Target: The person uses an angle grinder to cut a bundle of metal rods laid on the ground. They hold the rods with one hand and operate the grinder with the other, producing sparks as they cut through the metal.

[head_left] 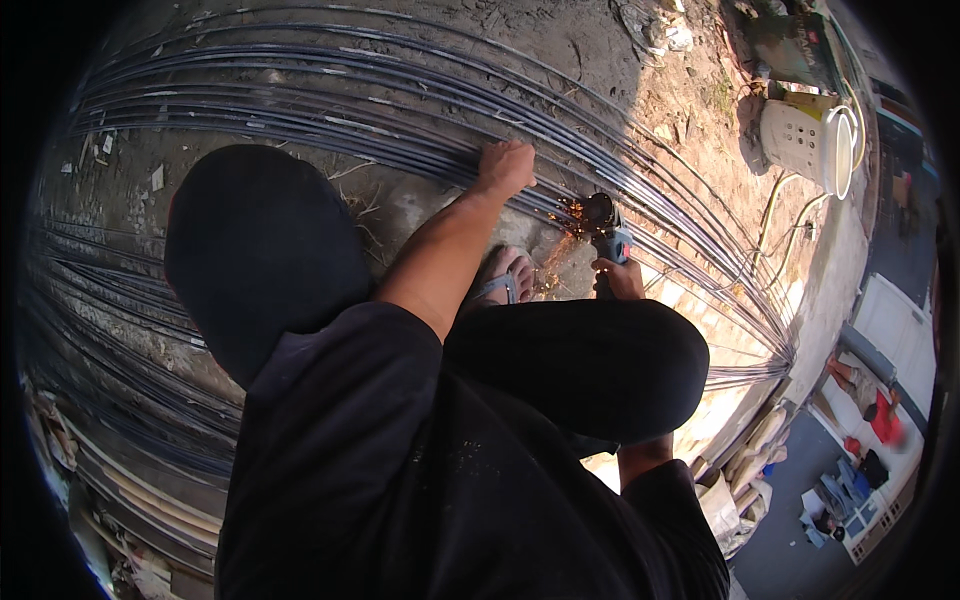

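Note:
Long dark steel rebars [400, 135] lie in a bundle across the ground in front of me. My left hand [508, 166] is closed around one or more of the bars, its arm stretched forward between my knees. My right hand [622, 280] grips the body of an angle grinder [610, 240] to the right of it. The grinder's round disc [599, 210] meets the bars, and orange sparks [568, 216] fly from that spot toward my foot. My sandalled foot [508, 278] stands just below the sparks. Part of my right forearm is hidden behind my knee.
More rebars [120, 290] and wooden planks [150, 500] lie at the left. A white bucket [840, 150] and a holed pale container [788, 135] stand at the far right. Sacks [735, 500] lie at the right; beyond them is a person in red [885, 418].

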Motion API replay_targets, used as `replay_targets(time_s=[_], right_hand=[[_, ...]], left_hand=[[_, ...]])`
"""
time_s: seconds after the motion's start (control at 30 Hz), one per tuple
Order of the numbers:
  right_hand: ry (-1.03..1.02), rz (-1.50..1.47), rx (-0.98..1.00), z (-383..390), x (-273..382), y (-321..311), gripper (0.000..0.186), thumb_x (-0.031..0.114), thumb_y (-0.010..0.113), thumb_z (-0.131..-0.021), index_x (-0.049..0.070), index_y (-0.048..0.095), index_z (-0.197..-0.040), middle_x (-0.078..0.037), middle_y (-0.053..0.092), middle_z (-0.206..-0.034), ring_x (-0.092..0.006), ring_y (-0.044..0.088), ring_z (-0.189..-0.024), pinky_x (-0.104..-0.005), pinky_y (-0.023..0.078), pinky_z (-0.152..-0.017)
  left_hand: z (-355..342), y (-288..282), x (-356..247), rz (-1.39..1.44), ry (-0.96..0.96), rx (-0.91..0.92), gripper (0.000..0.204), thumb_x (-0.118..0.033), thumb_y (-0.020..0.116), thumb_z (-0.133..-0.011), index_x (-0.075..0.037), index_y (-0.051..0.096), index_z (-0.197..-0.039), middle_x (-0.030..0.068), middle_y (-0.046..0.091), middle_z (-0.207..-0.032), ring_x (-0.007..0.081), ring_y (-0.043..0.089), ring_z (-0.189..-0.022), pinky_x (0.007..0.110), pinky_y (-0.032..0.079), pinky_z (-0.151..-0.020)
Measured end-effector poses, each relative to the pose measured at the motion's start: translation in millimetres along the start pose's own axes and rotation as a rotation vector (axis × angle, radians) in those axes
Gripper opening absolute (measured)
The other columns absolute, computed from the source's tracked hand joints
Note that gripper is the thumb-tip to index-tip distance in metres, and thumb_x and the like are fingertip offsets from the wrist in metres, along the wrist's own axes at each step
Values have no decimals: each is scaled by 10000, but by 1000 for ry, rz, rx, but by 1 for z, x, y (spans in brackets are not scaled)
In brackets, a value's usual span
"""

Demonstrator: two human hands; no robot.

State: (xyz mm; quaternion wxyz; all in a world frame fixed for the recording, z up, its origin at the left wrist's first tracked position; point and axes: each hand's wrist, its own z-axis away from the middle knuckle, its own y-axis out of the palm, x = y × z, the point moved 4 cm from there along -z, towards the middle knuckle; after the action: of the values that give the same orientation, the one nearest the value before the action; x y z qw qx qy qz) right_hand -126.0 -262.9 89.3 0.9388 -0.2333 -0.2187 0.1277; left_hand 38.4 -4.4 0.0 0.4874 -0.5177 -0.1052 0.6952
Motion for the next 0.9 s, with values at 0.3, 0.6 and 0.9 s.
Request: replay_targets(time_s=[0.3, 0.6, 0.9], right_hand=[[-29, -3, -39, -1, 6, 1, 263, 214, 766, -758, -4, 627, -807, -75, 613, -679, -197, 626, -560, -341, 466, -509], [-42, 44, -50, 2, -5, 2, 271, 226, 757, -765, -14, 639, -811, -77, 616, -664, -197, 615, -555, -351, 456, -511], [-27, 84, -73, 5, 11, 0, 304, 221, 762, -759, -50, 652, -844, -101, 637, -683, -216, 621, -554, -353, 465, -517]], left_hand=[[0, -2, 0, -34, -9, 135, 433, -342, 833, -801, -56, 704, -1098, 181, 688, -1196, 369, 655, -1138, 482, 494, -970], [-3, 3, 2, -7, -14, 58, 384, -307, 842, -796, -58, 737, -1070, 173, 711, -1173, 361, 665, -1140, 502, 479, -981], [2, -4, -2, -28, 11, 52, 414, -328, 823, -820, -44, 710, -1099, 185, 683, -1215, 363, 645, -1167, 490, 487, -987]])
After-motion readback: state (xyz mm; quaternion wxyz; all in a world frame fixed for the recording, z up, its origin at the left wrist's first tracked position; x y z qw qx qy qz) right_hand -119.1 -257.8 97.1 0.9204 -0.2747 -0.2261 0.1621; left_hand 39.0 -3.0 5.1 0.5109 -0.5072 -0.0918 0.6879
